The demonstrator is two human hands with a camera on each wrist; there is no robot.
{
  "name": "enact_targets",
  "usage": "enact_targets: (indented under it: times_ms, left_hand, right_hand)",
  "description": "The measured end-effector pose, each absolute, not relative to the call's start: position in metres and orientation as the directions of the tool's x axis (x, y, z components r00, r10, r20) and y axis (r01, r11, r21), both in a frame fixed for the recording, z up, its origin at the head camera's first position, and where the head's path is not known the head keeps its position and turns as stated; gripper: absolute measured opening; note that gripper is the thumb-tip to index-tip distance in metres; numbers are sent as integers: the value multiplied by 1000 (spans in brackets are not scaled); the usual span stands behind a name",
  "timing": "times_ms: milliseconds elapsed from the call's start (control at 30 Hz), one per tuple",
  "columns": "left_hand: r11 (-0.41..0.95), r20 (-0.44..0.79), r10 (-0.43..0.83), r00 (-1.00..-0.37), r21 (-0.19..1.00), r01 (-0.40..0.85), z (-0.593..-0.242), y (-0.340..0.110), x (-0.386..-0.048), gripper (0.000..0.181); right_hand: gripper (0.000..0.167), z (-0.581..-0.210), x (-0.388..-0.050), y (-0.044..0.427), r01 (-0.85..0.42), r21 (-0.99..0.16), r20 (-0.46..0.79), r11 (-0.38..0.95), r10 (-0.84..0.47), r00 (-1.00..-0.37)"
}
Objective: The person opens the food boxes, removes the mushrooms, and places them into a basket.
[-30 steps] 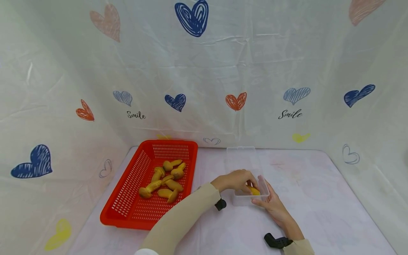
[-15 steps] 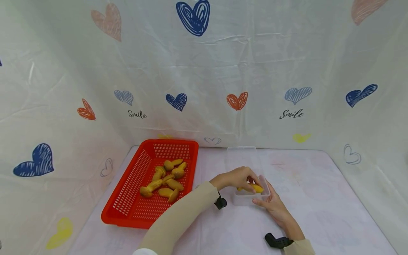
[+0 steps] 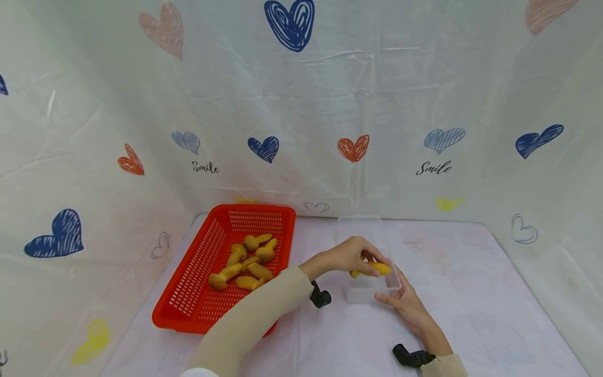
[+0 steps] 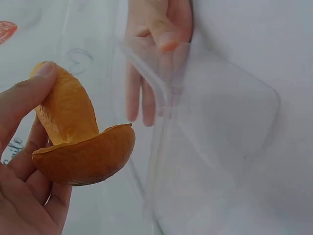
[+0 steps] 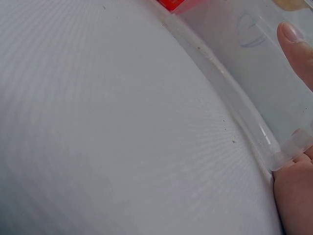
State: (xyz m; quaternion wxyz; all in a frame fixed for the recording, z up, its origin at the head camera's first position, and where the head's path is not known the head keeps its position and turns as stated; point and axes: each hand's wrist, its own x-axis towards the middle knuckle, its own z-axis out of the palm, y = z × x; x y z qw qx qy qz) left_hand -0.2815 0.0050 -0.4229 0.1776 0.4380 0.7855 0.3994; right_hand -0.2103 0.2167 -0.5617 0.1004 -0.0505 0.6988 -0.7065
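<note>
My left hand (image 3: 347, 255) holds a yellow-brown mushroom (image 4: 73, 110) above a clear plastic box (image 3: 364, 296). In the left wrist view, thumb and fingers grip its stem, while the domed cap (image 4: 90, 159) points down. The box's hinged lid (image 3: 350, 226) lies back toward the wall. At the right front corner of the box rests my right hand (image 3: 409, 302), fingers straight along the side wall and thumb extended by the front. Its fingers show through the clear plastic in the left wrist view. In the right wrist view, only part of this hand shows.
A red perforated basket (image 3: 171, 309) with several mushrooms (image 3: 230, 272) stands to the left. My left sleeve (image 3: 256, 309) crosses its near right corner. Behind the table (image 3: 452, 272) hangs a white curtain (image 3: 282, 104) printed with hearts.
My left hand has risen, lifting the mushroom from inside the box to above its rim. My right hand has stayed at the box's corner.
</note>
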Motion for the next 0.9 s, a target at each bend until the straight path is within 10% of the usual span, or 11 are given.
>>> enact_targets:
  times_ms: [900]
  left_hand:
    - [433,-59,673,-737,840,328,-356,-115,-240,28]
  right_hand:
    - [105,-564,-211,218,70,-997,-63,-21,-228,-972]
